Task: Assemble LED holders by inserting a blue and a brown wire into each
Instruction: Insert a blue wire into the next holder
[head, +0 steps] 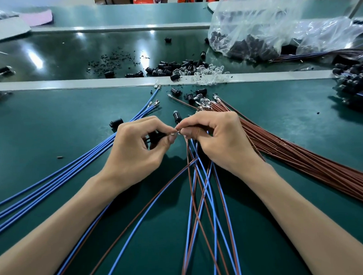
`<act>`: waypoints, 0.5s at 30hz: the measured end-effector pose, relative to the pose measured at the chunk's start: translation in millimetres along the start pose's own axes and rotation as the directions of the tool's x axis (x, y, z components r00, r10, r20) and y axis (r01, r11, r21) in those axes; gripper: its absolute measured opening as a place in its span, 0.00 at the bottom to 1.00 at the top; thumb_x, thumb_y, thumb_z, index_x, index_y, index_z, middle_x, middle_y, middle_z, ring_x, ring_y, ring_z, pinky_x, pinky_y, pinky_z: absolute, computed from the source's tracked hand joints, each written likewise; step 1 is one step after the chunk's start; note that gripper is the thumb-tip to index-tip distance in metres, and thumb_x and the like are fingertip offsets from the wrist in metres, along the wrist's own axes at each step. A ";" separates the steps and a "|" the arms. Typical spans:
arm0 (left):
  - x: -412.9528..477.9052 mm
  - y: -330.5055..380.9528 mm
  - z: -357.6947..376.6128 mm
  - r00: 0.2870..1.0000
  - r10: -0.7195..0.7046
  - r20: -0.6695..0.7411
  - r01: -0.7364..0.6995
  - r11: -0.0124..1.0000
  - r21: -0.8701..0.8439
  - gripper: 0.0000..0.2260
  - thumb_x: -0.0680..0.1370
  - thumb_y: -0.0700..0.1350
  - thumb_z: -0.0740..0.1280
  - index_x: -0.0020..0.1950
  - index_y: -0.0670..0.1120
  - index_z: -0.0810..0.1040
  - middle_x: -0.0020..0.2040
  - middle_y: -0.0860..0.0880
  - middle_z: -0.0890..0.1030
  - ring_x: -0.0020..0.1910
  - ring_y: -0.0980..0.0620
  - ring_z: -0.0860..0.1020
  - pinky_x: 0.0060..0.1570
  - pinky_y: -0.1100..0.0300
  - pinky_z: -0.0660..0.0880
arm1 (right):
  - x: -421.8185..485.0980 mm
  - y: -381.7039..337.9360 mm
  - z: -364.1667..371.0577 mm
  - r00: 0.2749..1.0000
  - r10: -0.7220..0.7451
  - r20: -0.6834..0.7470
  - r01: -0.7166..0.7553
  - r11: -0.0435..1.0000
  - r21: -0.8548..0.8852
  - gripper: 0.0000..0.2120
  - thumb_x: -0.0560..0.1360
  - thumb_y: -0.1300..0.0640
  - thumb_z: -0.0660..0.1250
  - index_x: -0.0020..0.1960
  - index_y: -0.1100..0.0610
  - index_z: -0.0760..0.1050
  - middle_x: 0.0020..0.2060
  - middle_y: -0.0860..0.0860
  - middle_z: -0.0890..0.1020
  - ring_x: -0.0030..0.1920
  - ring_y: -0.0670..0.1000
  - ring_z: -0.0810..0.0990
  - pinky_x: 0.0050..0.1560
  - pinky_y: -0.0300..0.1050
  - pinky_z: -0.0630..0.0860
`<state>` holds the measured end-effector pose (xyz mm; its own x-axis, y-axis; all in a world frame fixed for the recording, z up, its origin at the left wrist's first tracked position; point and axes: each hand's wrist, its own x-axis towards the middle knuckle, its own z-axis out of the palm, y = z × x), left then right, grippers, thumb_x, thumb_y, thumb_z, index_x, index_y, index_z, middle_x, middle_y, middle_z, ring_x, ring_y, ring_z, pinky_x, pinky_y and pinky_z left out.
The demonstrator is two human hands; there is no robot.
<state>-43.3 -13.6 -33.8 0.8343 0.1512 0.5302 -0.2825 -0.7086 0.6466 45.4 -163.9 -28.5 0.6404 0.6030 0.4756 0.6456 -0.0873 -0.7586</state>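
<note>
My left hand (135, 147) grips a black LED holder (155, 136) at the middle of the green mat. My right hand (216, 140) pinches a wire's small metal tip (177, 133) right at the holder's end; the wire's colour is hidden by my fingers. Blue and brown wires (202, 198) hang down from under my right hand toward me. Loose blue wires (78, 169) fan out on the left. A thick bundle of brown wires (302, 155) lies on the right. Another holder with an LED (177, 116) stands just behind my fingers.
Loose black holders (169, 67) and clear LEDs (211, 73) are heaped beyond a grey strip (70, 84). One holder (116, 122) lies left of my hand. A clear plastic bag of holders (276, 33) sits back right. Finished pieces (353, 84) pile at the right edge.
</note>
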 end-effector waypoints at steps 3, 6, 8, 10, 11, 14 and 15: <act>0.4 -0.8 -0.3 0.999 -0.048 -0.022 0.047 0.998 -0.028 0.06 0.72 0.32 0.71 0.42 0.42 0.81 0.36 0.50 0.82 0.34 0.50 0.79 0.36 0.66 0.72 | 0.8 -0.4 1.4 1.000 -0.017 -0.005 0.017 1.000 -0.005 0.06 0.72 0.68 0.71 0.48 0.64 0.83 0.43 0.53 0.84 0.44 0.45 0.81 0.49 0.35 0.76; 0.9 -1.0 0.1 0.997 -0.071 -0.022 0.070 0.997 -0.038 0.08 0.72 0.31 0.70 0.42 0.44 0.81 0.36 0.50 0.82 0.34 0.51 0.79 0.36 0.68 0.71 | 1.6 1.1 0.6 1.000 0.012 0.022 -0.013 1.000 0.016 0.08 0.71 0.66 0.72 0.50 0.62 0.83 0.46 0.53 0.82 0.47 0.48 0.80 0.51 0.39 0.76; 0.8 -0.7 0.2 0.996 -0.088 -0.021 0.087 0.995 -0.054 0.09 0.72 0.31 0.70 0.42 0.45 0.81 0.36 0.51 0.82 0.34 0.52 0.79 0.36 0.70 0.71 | 1.6 2.6 -0.3 0.999 0.030 0.020 -0.031 0.999 0.040 0.08 0.72 0.66 0.72 0.50 0.61 0.83 0.45 0.52 0.80 0.46 0.46 0.79 0.48 0.37 0.75; 0.9 -1.0 0.8 0.996 -0.089 -0.013 0.088 0.995 -0.051 0.08 0.72 0.31 0.71 0.42 0.44 0.81 0.36 0.51 0.82 0.34 0.52 0.79 0.36 0.70 0.71 | 1.5 3.6 -0.5 1.000 0.023 0.011 -0.023 0.999 0.032 0.07 0.72 0.66 0.72 0.49 0.60 0.84 0.43 0.51 0.80 0.44 0.46 0.78 0.46 0.35 0.74; 1.2 -1.3 1.0 0.996 -0.085 -0.005 0.085 0.995 -0.049 0.07 0.72 0.31 0.71 0.42 0.43 0.82 0.36 0.50 0.83 0.34 0.51 0.79 0.36 0.69 0.71 | 1.5 4.2 -0.8 1.000 0.015 0.004 -0.015 1.000 0.026 0.07 0.71 0.66 0.72 0.49 0.60 0.84 0.42 0.50 0.81 0.43 0.46 0.79 0.46 0.35 0.74; 1.0 -0.7 0.5 0.997 -0.069 0.021 0.070 0.995 -0.067 0.07 0.72 0.30 0.70 0.42 0.42 0.82 0.37 0.49 0.83 0.35 0.50 0.80 0.36 0.62 0.76 | 0.6 5.6 -2.3 1.000 0.017 -0.019 -0.015 0.997 0.078 0.06 0.70 0.68 0.73 0.45 0.61 0.84 0.40 0.52 0.82 0.42 0.46 0.81 0.45 0.35 0.76; 0.8 -0.7 -0.1 0.998 -0.065 0.026 0.066 0.995 -0.073 0.07 0.72 0.30 0.70 0.42 0.42 0.82 0.37 0.49 0.83 0.35 0.50 0.81 0.36 0.59 0.77 | 0.1 5.6 -2.3 0.999 0.033 -0.023 -0.030 0.993 0.116 0.06 0.69 0.69 0.73 0.45 0.62 0.84 0.40 0.52 0.83 0.42 0.46 0.81 0.45 0.34 0.76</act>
<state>-42.5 -12.9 -33.7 0.8628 0.1789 0.4728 -0.2600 -0.6450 0.7186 50.1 -166.2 -31.7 0.6707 0.5815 0.4604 0.5734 -0.0127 -0.8192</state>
